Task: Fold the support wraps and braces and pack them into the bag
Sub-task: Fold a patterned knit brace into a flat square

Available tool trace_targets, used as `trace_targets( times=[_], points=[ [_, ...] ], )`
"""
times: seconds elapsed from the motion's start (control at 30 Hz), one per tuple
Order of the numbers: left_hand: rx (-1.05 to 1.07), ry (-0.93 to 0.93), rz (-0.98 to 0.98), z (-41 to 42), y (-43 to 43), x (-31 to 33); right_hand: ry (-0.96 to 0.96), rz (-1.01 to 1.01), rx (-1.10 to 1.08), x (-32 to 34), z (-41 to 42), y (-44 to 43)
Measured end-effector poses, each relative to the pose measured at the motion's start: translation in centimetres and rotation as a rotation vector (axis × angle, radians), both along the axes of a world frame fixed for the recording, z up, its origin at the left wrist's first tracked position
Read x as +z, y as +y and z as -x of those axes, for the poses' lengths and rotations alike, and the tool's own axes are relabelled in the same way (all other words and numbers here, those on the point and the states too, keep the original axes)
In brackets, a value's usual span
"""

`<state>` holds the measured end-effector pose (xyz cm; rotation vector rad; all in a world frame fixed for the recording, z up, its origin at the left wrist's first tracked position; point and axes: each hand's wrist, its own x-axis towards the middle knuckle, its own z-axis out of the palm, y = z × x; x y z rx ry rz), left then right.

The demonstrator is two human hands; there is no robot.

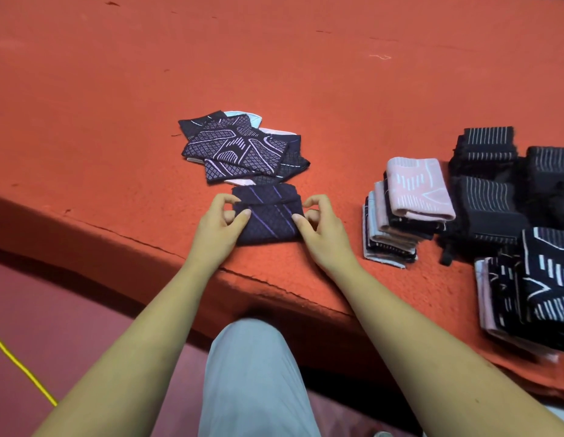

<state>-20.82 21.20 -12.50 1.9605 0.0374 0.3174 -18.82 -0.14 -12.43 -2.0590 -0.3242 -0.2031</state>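
A dark navy support wrap (268, 216) with purple stripes lies folded on the orange felt surface (305, 89), near its front edge. My left hand (219, 227) pinches the wrap's left edge, thumb on top and fingers curled. At the right edge my right hand (318, 228) pinches it in the same manner. Just behind lies a loose pile of unfolded patterned wraps (242, 149), dark with pale lines. No bag is in view.
A stack of folded pink and dark wraps (406, 212) stands to the right. Black striped braces (491, 184) and more folded wraps (532, 294) sit at the far right. My knee in grey trousers (252, 373) is below the edge. A yellow cord (22, 367) crosses the floor at left.
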Motion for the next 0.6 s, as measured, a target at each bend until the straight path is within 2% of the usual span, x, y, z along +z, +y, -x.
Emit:
trace_targets(
  times=[0.2, 0.33, 0.5, 0.6],
  points=[
    [0.049, -0.065, -0.17, 0.1, -0.1, 0.1, -0.068, 0.092, 0.057, -0.1, -0.3, 0.1],
    [0.063, -0.046, -0.256, -0.1, -0.3, -0.3, -0.06, 0.217, 0.031, -0.5, -0.4, 0.2],
    [0.14, -0.12, -0.435, -0.3, -0.2, -1.0, -0.108, 0.284, 0.025, -0.6, -0.4, 0.1],
    [0.067, -0.209, -0.537, -0.2, -0.3, -0.9, -0.107, 0.35, 0.073, -0.4, -0.4, 0.2]
  ],
)
